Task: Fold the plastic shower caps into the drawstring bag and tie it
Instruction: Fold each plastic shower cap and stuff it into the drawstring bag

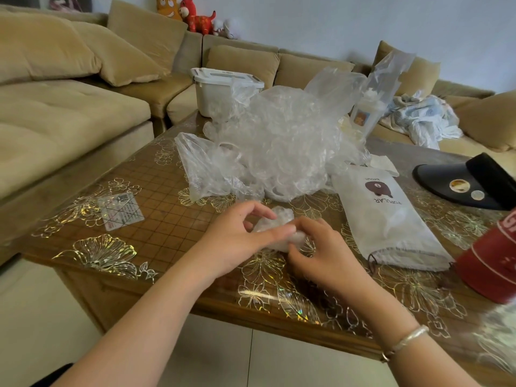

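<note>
Now | both hands' grip pinches shower cap [275, 229] | drawstring bag [386, 219] reads "POPULAR", "brown"

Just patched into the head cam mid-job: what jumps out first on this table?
The big heap of clear shower caps fills the table's middle. In front of it, the left hand and right hand pinch one crumpled cap at the near edge. To their right lies the white drawstring bag, flat, with a bear print.
</note>
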`<state>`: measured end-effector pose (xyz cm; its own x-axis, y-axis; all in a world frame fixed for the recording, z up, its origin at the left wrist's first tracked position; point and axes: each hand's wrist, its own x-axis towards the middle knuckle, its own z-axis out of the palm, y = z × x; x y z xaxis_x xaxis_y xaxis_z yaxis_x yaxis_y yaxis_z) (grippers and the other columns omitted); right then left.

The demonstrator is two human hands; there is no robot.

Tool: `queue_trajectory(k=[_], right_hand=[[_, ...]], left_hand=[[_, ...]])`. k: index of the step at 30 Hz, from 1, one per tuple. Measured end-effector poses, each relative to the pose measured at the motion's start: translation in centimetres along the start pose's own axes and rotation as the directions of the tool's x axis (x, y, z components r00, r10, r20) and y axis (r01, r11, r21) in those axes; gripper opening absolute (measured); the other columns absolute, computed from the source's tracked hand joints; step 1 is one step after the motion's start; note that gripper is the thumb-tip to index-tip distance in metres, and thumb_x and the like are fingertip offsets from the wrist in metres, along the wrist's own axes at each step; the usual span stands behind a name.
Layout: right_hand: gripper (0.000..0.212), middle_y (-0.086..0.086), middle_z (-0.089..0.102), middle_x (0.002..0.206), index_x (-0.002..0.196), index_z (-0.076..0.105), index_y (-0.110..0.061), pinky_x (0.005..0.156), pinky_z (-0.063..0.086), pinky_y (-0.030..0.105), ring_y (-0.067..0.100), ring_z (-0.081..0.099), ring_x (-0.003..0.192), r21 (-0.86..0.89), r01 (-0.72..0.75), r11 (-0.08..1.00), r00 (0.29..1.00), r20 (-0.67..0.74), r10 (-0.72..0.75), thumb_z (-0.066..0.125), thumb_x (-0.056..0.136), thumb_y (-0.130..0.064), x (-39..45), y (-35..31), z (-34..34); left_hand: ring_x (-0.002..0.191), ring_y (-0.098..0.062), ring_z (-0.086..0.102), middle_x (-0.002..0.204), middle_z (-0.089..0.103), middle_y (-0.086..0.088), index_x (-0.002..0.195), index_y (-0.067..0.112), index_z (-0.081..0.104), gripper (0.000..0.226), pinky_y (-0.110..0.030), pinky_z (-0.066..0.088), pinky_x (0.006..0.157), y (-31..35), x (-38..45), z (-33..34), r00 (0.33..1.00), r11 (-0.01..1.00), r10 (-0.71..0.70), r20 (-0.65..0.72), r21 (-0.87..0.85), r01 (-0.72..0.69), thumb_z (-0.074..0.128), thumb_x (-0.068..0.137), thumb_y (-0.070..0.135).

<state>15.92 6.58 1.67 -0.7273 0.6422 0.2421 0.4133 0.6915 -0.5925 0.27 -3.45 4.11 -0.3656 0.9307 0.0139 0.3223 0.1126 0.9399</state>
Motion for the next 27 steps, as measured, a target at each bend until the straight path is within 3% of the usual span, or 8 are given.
queue_trajectory(k=[3,7,8,10,13,17,21,27], right_hand=[[0.027,-0.008,0.066,0.102,0.106,0.053,-0.030,0.079,0.053,0.022,0.003,0.064,0.090,0.181,-0.142,0.973,0.990,0.029,0.139,0.065,0.085,-0.016,0.0,-0.4,-0.4],[0.021,0.005,0.071,0.099,0.110,0.052,-0.020,0.074,0.060,0.038,0.025,0.071,0.082,0.397,-0.295,0.869,0.952,0.042,0.304,0.064,0.092,-0.016,0.6,-0.7,-0.4],[0.018,0.007,0.073,0.096,0.109,0.054,-0.019,0.076,0.059,0.041,0.028,0.071,0.083,0.389,-0.308,0.868,0.945,0.025,0.325,0.063,0.093,-0.019,0.9,-0.5,-0.2],[0.012,0.010,0.072,0.089,0.103,0.060,-0.016,0.077,0.056,0.046,0.032,0.069,0.080,0.371,-0.317,0.873,0.935,-0.029,0.352,0.063,0.094,-0.023,1.5,0.0,0.4],[0.014,0.004,0.065,0.079,0.091,0.065,-0.013,0.063,0.047,0.029,0.016,0.058,0.070,0.285,-0.324,0.902,0.924,-0.109,0.366,0.063,0.094,-0.027,2.5,0.8,0.9],[0.025,0.000,0.059,0.105,0.108,0.064,-0.013,0.067,0.037,0.014,0.009,0.055,0.087,0.072,-0.345,0.936,0.923,-0.153,0.352,0.063,0.092,-0.032,3.2,1.3,1.6],[0.045,0.004,0.041,0.127,0.131,0.050,-0.020,0.088,0.026,0.024,0.023,0.037,0.121,-0.039,-0.422,0.906,0.897,-0.160,0.412,0.064,0.090,-0.035,3.5,1.0,1.8],[0.027,0.004,0.051,0.123,0.113,0.059,-0.023,0.083,0.023,0.027,0.022,0.039,0.117,-0.091,-0.439,0.894,0.898,-0.077,0.433,0.059,0.090,-0.037,3.9,1.2,1.8]], left_hand=[[0.095,-0.011,0.065,0.101,0.070,0.008,0.102,0.024,0.066,0.026,-0.017,0.047,0.073,-0.5,0.2,0.0,0.999,0.998,-0.042,0.016,0.036,0.042,0.078,0.081,0.032],[0.091,-0.014,0.064,0.099,0.069,0.004,0.103,0.022,0.065,0.015,-0.020,0.047,0.072,-1.2,1.2,0.8,0.992,0.996,-0.044,-0.122,0.074,0.054,0.069,0.089,0.023],[0.092,-0.012,0.061,0.103,0.066,0.006,0.105,0.023,0.063,0.015,-0.020,0.046,0.073,-1.3,1.3,1.0,0.985,0.992,0.007,-0.175,0.126,0.015,0.067,0.091,0.023],[0.110,-0.009,0.053,0.120,0.058,0.012,0.118,0.028,0.059,0.025,-0.023,0.043,0.093,-1.4,1.4,1.4,0.946,0.928,0.213,-0.244,0.354,-0.118,0.060,0.094,0.025],[0.136,-0.008,0.030,0.147,0.039,0.016,0.143,0.032,0.044,0.042,-0.029,0.022,0.112,-1.1,1.2,2.1,0.914,0.713,0.395,-0.087,0.657,-0.246,0.044,0.101,0.031],[0.148,-0.009,0.012,0.160,0.021,0.017,0.154,0.032,0.025,0.048,-0.036,0.015,0.119,-2.0,1.8,3.1,0.967,0.634,0.250,0.041,0.748,-0.195,0.028,0.106,0.037],[0.151,-0.013,0.002,0.162,0.016,0.014,0.156,0.030,0.017,0.052,-0.039,0.012,0.120,-2.7,2.4,3.3,0.986,0.622,0.147,0.074,0.768,-0.151,0.022,0.106,0.043],[0.152,-0.014,-0.004,0.163,0.010,0.014,0.156,0.029,0.016,0.053,-0.040,0.009,0.120,-2.9,2.7,3.2,0.989,0.652,0.095,0.114,0.744,-0.148,0.021,0.106,0.043]])
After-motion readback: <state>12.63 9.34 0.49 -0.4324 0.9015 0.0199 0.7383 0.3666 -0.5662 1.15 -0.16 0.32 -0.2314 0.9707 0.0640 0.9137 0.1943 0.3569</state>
